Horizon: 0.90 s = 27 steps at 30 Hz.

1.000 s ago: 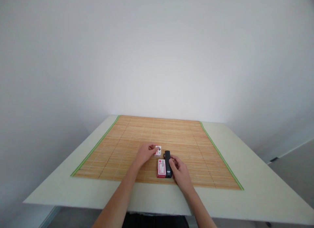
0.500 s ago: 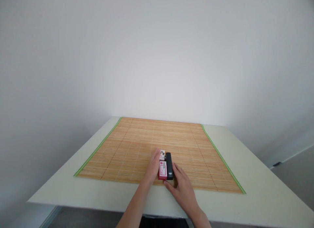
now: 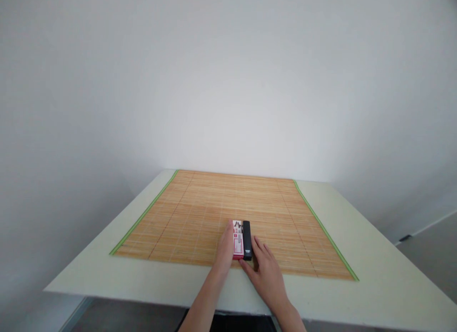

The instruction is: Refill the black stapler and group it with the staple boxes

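A white box with a dark printed picture (image 3: 237,226) lies at the far end of a pink-and-white box (image 3: 238,246). A long black stapler (image 3: 247,241) with pale lettering on its near end lies along their right side. My left hand (image 3: 224,248) rests on edge against the left side of the boxes, fingers stretched out forward. At the right, my right hand (image 3: 267,274) has its fingers beside the stapler and its thumb at the near ends of the stapler and the pink-and-white box. Neither hand is wrapped round anything.
Everything lies near the front edge of a bamboo mat (image 3: 214,194) with green side borders. Under it is a white table (image 3: 150,279), its back against a plain pale wall (image 3: 228,84). The table's front edge runs below my forearms.
My left hand has shifted slightly right against the boxes. The white box has moved right, narrowing the gap to the stapler, which stands a little straighter. My right hand has barely moved.
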Available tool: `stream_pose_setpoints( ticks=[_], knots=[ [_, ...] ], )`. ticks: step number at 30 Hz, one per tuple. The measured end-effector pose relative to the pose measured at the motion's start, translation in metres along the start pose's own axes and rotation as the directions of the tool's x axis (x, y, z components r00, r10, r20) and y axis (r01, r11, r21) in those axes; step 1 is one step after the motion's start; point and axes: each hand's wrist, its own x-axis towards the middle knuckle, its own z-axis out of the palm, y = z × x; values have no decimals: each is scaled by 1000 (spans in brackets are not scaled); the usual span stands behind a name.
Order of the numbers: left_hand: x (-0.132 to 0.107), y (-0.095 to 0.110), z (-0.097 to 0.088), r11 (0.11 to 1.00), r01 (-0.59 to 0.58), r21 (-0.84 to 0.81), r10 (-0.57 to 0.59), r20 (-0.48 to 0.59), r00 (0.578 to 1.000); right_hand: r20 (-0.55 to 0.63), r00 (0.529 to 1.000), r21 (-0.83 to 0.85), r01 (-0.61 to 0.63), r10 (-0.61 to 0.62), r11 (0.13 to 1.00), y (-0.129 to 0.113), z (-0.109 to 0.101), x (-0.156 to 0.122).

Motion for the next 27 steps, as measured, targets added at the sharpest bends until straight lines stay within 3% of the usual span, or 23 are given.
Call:
stream_pose_setpoints(
  ticks=[10, 18, 23, 27],
  knots=[
    [-30, 0, 0, 990, -59, -131, 46, -99, 994, 2, 998, 45, 59, -59, 997, -4, -3, -2],
    [-34, 6, 7, 978, -29, -209, 7, -105, 994, 32, 997, 63, 68, -70, 996, 0, -5, -1],
    [-21, 18, 31, 962, -46, -270, 53, 17, 998, 69, 996, -33, 52, -49, 998, 26, -29, 3],
    [-7, 23, 59, 979, -30, -200, 59, 140, 988, 75, 997, -137, -8, 19, 991, 57, -53, 8]
  ],
)
